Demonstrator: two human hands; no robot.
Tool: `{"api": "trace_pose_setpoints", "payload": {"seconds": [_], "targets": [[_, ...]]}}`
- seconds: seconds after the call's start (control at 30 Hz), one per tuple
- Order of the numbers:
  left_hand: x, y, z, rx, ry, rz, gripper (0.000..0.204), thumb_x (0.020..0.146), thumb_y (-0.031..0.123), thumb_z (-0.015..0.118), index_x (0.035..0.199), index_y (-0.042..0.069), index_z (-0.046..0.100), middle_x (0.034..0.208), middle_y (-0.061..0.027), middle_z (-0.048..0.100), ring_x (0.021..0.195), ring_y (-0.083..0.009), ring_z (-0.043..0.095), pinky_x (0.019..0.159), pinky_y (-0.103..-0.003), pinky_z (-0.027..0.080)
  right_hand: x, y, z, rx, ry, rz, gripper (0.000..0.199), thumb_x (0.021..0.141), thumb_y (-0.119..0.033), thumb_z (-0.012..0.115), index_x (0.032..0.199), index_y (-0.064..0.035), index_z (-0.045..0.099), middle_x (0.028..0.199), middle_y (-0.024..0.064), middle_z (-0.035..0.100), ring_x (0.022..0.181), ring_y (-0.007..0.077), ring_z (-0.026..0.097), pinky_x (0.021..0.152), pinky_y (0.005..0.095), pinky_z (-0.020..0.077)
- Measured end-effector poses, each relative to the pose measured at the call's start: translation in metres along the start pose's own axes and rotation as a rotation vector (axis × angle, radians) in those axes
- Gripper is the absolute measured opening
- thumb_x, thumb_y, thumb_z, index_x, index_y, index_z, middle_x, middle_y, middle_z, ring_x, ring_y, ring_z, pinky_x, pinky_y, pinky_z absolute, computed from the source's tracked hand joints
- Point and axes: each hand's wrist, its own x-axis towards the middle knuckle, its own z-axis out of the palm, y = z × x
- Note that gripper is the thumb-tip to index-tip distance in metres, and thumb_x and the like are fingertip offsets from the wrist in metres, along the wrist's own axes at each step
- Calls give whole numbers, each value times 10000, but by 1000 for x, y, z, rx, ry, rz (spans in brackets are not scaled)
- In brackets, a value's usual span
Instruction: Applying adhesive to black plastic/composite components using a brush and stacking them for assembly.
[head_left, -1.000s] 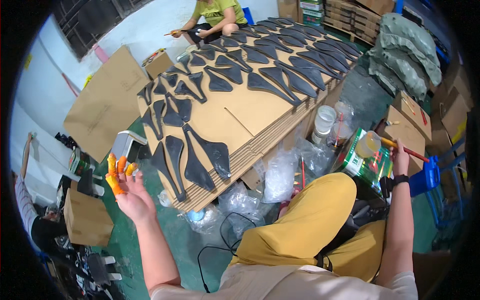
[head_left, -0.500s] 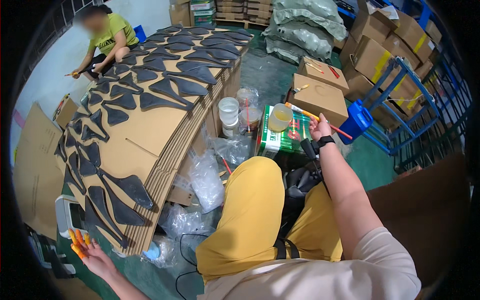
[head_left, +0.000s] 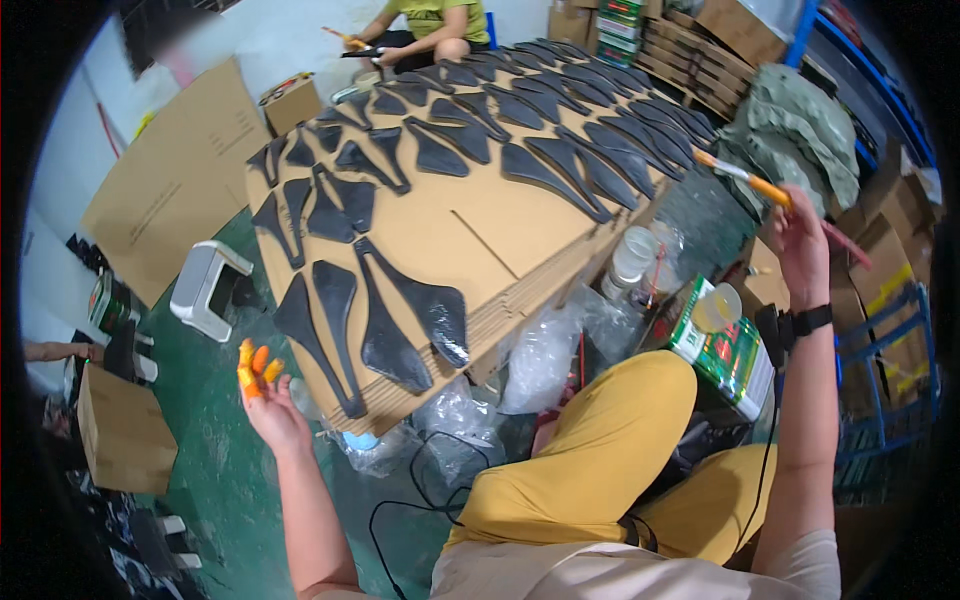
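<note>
My right hand (head_left: 803, 250) is raised at the right, its fingers closed on a paintbrush (head_left: 768, 190) with an orange and red handle. Its pale bristles point left, toward the far right end of the cardboard stack. Below the brush, a translucent plastic cup (head_left: 717, 308) stands on a green tin (head_left: 735, 352). My left hand (head_left: 277, 415) is open and holds nothing, with orange covers on several fingertips. It is beside the near left corner of the stack of cardboard sheets (head_left: 435, 225). Nearest to it are black wing-shaped pieces (head_left: 318, 345), some glossy, laid in rows across the cardboard.
Across the stack sits another person (head_left: 435, 40), also holding a brush. A white stool (head_left: 208, 290) and a carton (head_left: 125, 430) stand at left. Plastic bags (head_left: 540, 360) and a black cable (head_left: 415, 470) lie near my legs. A blue metal frame (head_left: 885, 370) stands at right.
The view has swung left. My right hand has lifted the brush up from beside the cup and tin. My left hand has come up closer to the cardboard corner, still open.
</note>
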Motion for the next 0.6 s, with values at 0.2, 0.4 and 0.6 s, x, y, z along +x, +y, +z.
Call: {"api": "trace_pose_setpoints", "payload": {"seconds": [0.2,0.4,0.6], "targets": [[6,-7,-7,-69,69,-4,371,938,178,364,1284,56,419,1174,-83,529,941,-157,535,750,-256,442,48,6,203,-180,-471,14,218,874,-210,497,1005,-67,597,789,24,590,641,62,525,541,162,377],[0,-7,6,-53,-29,41,380,934,148,346,1295,42,397,1222,-85,500,983,-160,524,769,-269,440,67,71,341,-377,-715,-33,178,807,-196,584,888,-42,619,734,40,618,607,63,556,514,172,405],[0,-17,2,-62,28,33,390,928,174,375,1286,22,400,1207,-110,503,990,-175,526,776,-276,441,79,112,404,-488,-840,-98,185,778,-197,590,787,-14,617,691,51,617,619,91,564,575,226,446]]}}
